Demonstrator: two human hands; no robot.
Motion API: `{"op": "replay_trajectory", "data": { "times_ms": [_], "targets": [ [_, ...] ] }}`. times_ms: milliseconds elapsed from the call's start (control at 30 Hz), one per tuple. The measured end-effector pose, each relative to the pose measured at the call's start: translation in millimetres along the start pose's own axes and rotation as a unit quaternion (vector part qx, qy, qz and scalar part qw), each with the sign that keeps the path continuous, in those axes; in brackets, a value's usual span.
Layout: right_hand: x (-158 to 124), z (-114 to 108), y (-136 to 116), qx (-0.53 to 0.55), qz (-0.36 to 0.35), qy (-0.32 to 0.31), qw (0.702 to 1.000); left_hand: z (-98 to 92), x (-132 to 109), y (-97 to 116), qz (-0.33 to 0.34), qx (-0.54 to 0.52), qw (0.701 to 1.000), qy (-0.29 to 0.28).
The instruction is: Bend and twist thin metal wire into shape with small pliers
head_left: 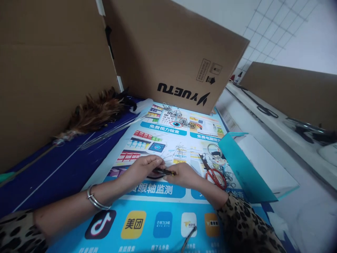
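A slim dark tool (162, 172) sits low over a printed blue-and-white sheet (150, 212), a person's right hand (182, 174) closed around one end and the left hand (150, 164) bent at the other, its fingertips drawn together, though whether they grip the tool cannot be told. Just beyond lies a bent-wire piece (180, 151); to the right are red-handled scissors (218, 178) and an open teal box (237, 168), with a brown feather duster (92, 111) at far left and cardboard (158, 45) behind.
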State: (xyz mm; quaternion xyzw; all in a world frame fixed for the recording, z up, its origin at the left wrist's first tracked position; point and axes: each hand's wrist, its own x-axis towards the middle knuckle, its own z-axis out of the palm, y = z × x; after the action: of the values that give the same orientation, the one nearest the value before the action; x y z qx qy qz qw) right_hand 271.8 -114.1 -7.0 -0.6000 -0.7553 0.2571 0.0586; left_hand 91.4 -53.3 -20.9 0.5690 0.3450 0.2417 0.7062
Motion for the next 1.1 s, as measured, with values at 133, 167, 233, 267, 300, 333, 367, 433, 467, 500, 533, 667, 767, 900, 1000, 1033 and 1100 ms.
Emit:
{"op": "replay_trajectory", "data": {
  "times_ms": [133, 167, 233, 267, 300, 333, 367, 433, 467, 500, 533, 667, 767, 900, 1000, 1033, 1100],
  "targets": [
    [-3, 10, -8, -0.073, 0.031, 0.074, 0.994, -3.5, 3, 0, 0.059, 0.066, 0.996, 0.003],
    [-4, 13, -10, -0.08, 0.036, 0.089, 0.992, -5.0, 3, 0, 0.085, 0.094, 0.992, 0.01],
    [-7, 18, -12, -0.092, 0.041, 0.115, 0.988, -8.8, 4, 3, 0.128, 0.136, 0.982, 0.027],
    [-8, 20, -13, -0.096, 0.04, 0.126, 0.986, -11.2, 4, 5, 0.14, 0.139, 0.98, 0.038],
    [-9, 23, -13, -0.1, 0.037, 0.137, 0.985, -14.1, 4, 6, 0.142, 0.127, 0.98, 0.053],
    [-10, 25, -13, -0.102, 0.031, 0.145, 0.984, -17.3, 5, 7, 0.135, 0.11, 0.983, 0.062],
    [-10, 27, -12, -0.104, 0.02, 0.152, 0.983, -20.7, 5, 9, 0.133, 0.093, 0.983, 0.085],
    [-11, 33, -9, -0.115, -0.028, 0.164, 0.979, -27.8, 6, 10, 0.134, 0.096, 0.98, 0.116],
    [-11, 36, -7, -0.126, -0.065, 0.168, 0.975, -31.0, 7, 11, 0.131, 0.113, 0.978, 0.12],
    [-11, 38, -5, -0.141, -0.106, 0.172, 0.969, -33.8, 8, 12, 0.127, 0.135, 0.973, 0.134],
    [-11, 41, -4, -0.156, -0.143, 0.175, 0.962, -35.8, 10, 12, 0.117, 0.159, 0.97, 0.143],
    [-11, 45, 0, -0.183, -0.209, 0.18, 0.943, -32.6, 23, 14, 0.087, 0.229, 0.963, 0.11],
    [-13, 43, -1, -0.184, -0.198, 0.175, 0.947, -17.6, 40, 15, 0.051, 0.238, 0.97, 0.016],
    [-13, 41, -2, -0.189, -0.195, 0.162, 0.949, 7.0, 67, 16, 0.033, 0.244, 0.969, -0.023],
    [-12, 41, -1, -0.19, -0.199, 0.159, 0.948, 19.4, 85, 17, 0.025, 0.259, 0.965, -0.03],
    [-12, 42, 0, -0.189, -0.199, 0.159, 0.948, 21.7, 88, 17, 0.028, 0.264, 0.964, -0.03],
    [-12, 41, 0, -0.185, -0.2, 0.158, 0.949, 23.0, 93, 20, 0.034, 0.276, 0.96, -0.023]
  ]
}}
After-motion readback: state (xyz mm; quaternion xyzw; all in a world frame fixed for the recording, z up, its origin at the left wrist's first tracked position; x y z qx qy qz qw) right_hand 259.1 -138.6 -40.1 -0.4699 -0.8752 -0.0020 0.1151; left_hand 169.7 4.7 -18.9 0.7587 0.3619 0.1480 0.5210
